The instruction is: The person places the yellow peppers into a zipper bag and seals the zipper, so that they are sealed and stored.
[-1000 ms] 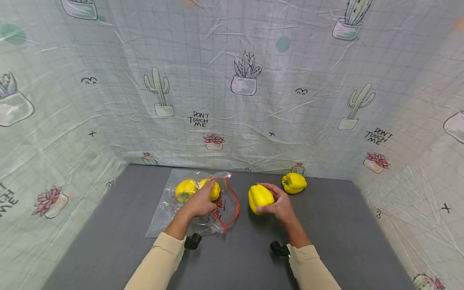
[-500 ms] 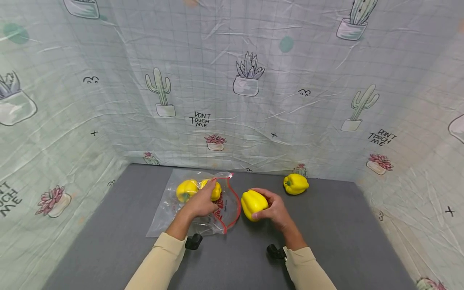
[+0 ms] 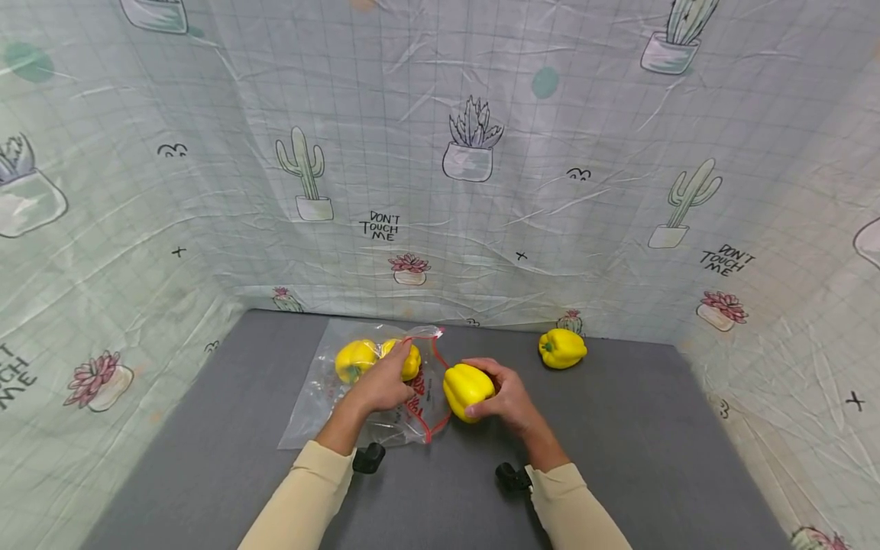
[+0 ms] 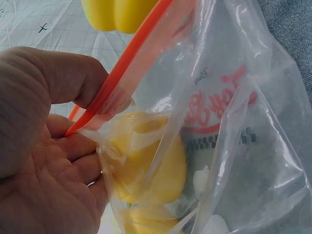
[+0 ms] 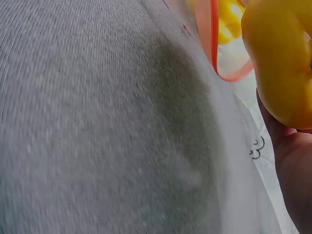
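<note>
A clear zip bag [image 3: 312,416] with a red-edged mouth lies on the grey table, its mouth turned right. Two yellow bell peppers [image 3: 354,359] are inside it. My left hand [image 3: 378,382] holds the bag's near mouth edge; in the left wrist view the thumb overlaps the red strip [image 4: 127,58] and the fingers lie behind it. In my right hand [image 3: 510,397] is another yellow bell pepper [image 3: 467,391], gripped between thumb and fingers. It overlaps the red rim of the bag's mouth in the head view. The right wrist view shows this pepper [image 5: 278,63] beside the red edge.
One more yellow bell pepper [image 3: 562,349] lies at the back right of the grey table [image 3: 619,428]. Behind and at both sides hangs a sheet [image 3: 412,153] printed with cactus drawings.
My right hand has carried its bell pepper leftward and slightly toward me, from right of the bag to its red mouth. The left hand keeps its place on the bag.
</note>
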The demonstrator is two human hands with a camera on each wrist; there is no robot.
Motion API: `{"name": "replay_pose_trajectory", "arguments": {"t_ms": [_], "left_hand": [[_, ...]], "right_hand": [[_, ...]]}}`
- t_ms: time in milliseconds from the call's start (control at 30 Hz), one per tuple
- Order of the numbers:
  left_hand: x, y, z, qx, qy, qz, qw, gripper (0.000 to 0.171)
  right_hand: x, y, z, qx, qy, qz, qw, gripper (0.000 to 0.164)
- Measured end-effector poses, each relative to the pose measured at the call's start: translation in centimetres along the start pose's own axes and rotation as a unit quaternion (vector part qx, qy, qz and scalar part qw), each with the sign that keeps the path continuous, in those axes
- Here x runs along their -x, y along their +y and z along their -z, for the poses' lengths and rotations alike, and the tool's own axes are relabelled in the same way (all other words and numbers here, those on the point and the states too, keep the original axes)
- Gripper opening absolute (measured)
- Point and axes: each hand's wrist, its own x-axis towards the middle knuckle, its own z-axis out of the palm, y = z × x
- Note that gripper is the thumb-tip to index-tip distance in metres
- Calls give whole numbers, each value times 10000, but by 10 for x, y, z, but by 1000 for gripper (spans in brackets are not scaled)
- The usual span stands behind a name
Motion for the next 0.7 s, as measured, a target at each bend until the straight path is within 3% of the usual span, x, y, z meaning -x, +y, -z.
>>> {"name": "replay_pose_trajectory", "arguments": {"t_ms": [700], "left_hand": [[0,3,0,278,-1,6,9996,98]], "right_hand": [[-15,4,-26,-408,-451,-108,9981,76]]}}
